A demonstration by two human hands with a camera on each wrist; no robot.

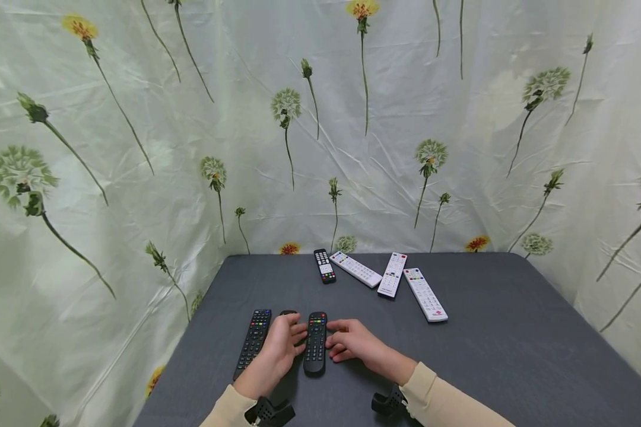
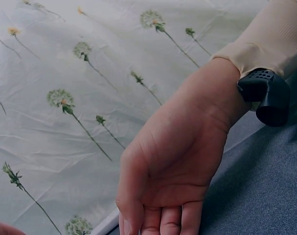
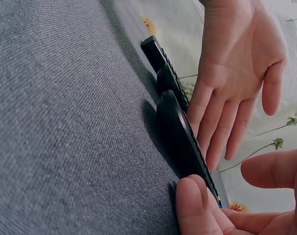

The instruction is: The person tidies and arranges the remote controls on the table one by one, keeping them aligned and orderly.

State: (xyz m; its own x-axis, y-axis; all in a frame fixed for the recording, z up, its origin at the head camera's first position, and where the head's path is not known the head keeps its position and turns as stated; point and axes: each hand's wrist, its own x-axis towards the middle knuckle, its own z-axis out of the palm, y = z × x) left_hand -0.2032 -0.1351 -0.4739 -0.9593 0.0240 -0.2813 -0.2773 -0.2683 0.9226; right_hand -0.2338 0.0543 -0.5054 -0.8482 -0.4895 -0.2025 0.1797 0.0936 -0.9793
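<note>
A black remote control [image 1: 315, 350] lies lengthwise on the dark table between the two hands. On its left, my left hand [image 1: 283, 344] is held with extended fingers, their tips right at the remote's side. Under that hand a second black remote [image 1: 288, 312] is mostly hidden, only its far end showing. A third, longer black remote [image 1: 254, 337] lies slightly slanted beyond the left hand. My right hand [image 1: 355, 342] is at the middle remote's right side, fingers loosely bent, fingertips close to its edge. In the right wrist view the three black remotes [image 3: 180, 132] line up side by side.
Near the table's back edge lie a small black remote [image 1: 324, 265] and three white ones: a slanted remote [image 1: 355, 269], a nearly upright remote [image 1: 392, 275] and another remote [image 1: 425, 295] to the right. A dandelion-print curtain [image 1: 320, 148] hangs behind the grey table [image 1: 513, 356].
</note>
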